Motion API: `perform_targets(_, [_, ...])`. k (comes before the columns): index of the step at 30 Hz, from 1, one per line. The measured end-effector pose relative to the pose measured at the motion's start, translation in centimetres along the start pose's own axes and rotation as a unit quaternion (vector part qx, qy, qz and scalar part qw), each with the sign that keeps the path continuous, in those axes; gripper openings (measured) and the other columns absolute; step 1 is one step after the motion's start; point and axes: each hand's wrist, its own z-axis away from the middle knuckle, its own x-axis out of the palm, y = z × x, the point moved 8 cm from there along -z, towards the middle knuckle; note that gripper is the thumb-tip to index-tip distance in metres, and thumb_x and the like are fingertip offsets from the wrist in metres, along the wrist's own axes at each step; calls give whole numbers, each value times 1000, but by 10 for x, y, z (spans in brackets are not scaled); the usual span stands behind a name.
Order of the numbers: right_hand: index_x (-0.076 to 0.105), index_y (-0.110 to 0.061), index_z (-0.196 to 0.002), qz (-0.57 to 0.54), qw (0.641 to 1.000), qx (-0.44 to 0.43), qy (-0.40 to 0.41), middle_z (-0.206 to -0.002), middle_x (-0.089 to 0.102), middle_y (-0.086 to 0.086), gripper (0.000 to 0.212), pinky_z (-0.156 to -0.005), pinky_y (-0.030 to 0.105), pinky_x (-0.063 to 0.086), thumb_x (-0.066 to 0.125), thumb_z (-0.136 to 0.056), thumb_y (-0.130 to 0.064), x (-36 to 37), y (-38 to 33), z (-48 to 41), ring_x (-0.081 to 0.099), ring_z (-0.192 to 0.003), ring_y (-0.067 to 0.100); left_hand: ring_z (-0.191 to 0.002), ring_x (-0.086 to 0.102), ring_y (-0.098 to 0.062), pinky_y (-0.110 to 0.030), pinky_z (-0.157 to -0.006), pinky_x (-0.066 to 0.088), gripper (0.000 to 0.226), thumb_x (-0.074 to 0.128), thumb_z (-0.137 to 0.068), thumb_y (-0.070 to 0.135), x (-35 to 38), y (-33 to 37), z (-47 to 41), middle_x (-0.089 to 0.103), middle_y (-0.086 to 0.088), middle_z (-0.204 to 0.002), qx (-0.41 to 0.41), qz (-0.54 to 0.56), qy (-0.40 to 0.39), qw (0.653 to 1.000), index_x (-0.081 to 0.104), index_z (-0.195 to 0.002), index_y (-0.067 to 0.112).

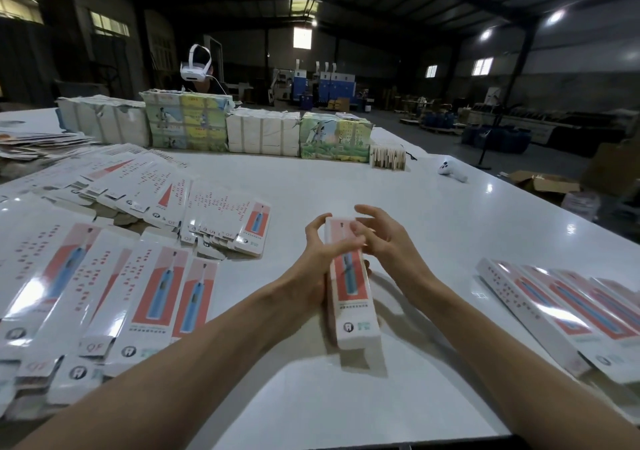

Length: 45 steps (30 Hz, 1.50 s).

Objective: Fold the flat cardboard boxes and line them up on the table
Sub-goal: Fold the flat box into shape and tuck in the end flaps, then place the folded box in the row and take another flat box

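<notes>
1. Lying overlapped at your left, flat boxes [104,293] cover the table [346,179].
2. Your left hand [311,266] grips the folded box [351,297], fingers curled round its left side.
3. The folded box is held above mid-table, printed face up. Its long axis runs away from you, logo end nearest.
4. Your right hand [384,238] is half-curled; its lower fingers touch the box's far end.
5. A row of folded boxes [561,304] lies at your right.
</notes>
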Motion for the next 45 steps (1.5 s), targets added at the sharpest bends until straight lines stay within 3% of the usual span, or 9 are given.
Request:
perform_targets(5, [58, -22, -123, 163, 982, -96, -15, -123, 61, 0, 23, -81, 16, 53, 60, -106, -37, 12, -14, 5, 64, -103, 7, -115, 70, -40, -64, -97, 56, 55, 58, -104, 39, -13, 12, -1, 59, -22, -135, 44, 136, 32, 989, 36, -153, 29])
perform_targets(7, [64, -25, -125, 199, 973, -109, -42, -123, 61, -7, 39, -81, 13, 49, 56, -102, -55, 21, -14, 8, 61, -105, 3, -125, 62, -44, -70, -100, 52, 57, 58, -104, 39, -19, 16, 1, 51, -22, -145, 52, 164, 49, 984, 34, -155, 32])
perform_targets(12, [55, -22, -148, 267, 951, -129, -85, -132, 60, -7, 82, -90, 19, 53, 66, -85, -74, 29, -15, 13, 60, -114, 4, -126, 57, -36, -61, -97, 57, 58, 60, -102, 37, -20, 23, 6, 51, -12, -142, 72, 192, 58, 977, 35, -154, 41])
perform_targets(18, [58, -23, -143, 314, 934, -155, -70, -123, 71, -6, 51, -82, 29, 59, 70, -99, -43, 25, -25, 23, 68, -100, 8, -122, 61, -34, -50, -90, 62, 69, 62, -102, 38, -16, 19, 2, 52, -11, -140, 48, 164, 24, 985, 23, -159, 44])
perform_targets(24, [54, -19, -138, 453, 883, -120, 3, -127, 69, 7, 45, -74, 46, 61, 63, -97, -34, 1, -37, 28, 70, -96, 30, -92, 79, -27, -38, -87, 65, 37, 52, -110, 40, -24, 13, 2, 74, -11, -115, 16, -68, 48, 996, 39, -143, 30])
perform_targets(28, [53, -22, -145, 518, 854, -42, 36, -128, 67, 7, 52, -78, 43, 64, 68, -97, -35, -38, -33, 41, 69, -94, 25, -76, 73, -19, -27, -71, 62, 21, 53, -109, 17, -15, 13, 3, 73, -13, -99, 25, -171, -25, 985, 71, -118, 11])
perform_targets(34, [49, -27, -142, 558, 824, 63, 78, -126, 63, -2, 51, -86, 33, 57, 68, -98, -43, -100, -12, 85, 65, -89, 15, -81, 69, -8, -24, -80, 53, 21, 55, -106, 13, 1, 8, 6, 78, -3, -93, 67, -317, -102, 940, 76, -110, 16])
perform_targets(39, [33, -28, -155, 597, 786, 142, 75, -160, 36, 1, 55, -119, 47, 40, 55, -106, -39, -126, 8, 114, 36, -151, 25, -90, 71, -2, -27, -92, 51, 23, 57, -104, 22, 2, 3, 5, 79, 10, -95, 80, -385, -119, 912, 77, -105, 32])
perform_targets(45, [24, -21, -158, 595, 779, 177, 87, -166, 23, 3, 60, -124, 42, 36, 55, -107, -28, -140, 7, 144, 27, -154, 23, -96, 72, -4, -31, -99, 52, 23, 56, -103, 27, -1, 1, 5, 78, 14, -98, 81, -406, -118, 902, 76, -105, 39])
